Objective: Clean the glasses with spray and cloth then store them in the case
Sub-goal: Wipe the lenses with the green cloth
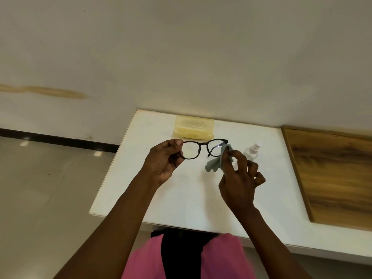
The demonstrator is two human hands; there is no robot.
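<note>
Holding, left hand: the left hand (164, 160), at centre frame, has thumb and curled fingers pinched on the left end of the black-rimmed plastic glasses (203, 148), keeping them lifted above the white surface (181, 198).
Holding, right hand: the right hand (240, 181), just right of centre, pinches a small grey-green cleaning cloth (216, 163) between thumb and forefinger; its other fingers are loosely curled.
Glasses: front facing the camera, level, in the middle of the frame; the right lens has the cloth pressed against it.
Cloth: wrapped on the right rim, its loose end hanging below the lens.
Spray bottle: a small clear plastic spray bottle with a white nozzle (252, 151) stands on the surface right of the glasses, partly behind the right hand.
Case: a pale yellow translucent glasses case (193, 127) lies closed at the far edge of the surface, above the glasses in the frame.
Surroundings: a brown wood-grain panel (332, 174) lies at the right edge; pink clothing (221, 258) shows at the bottom.
</note>
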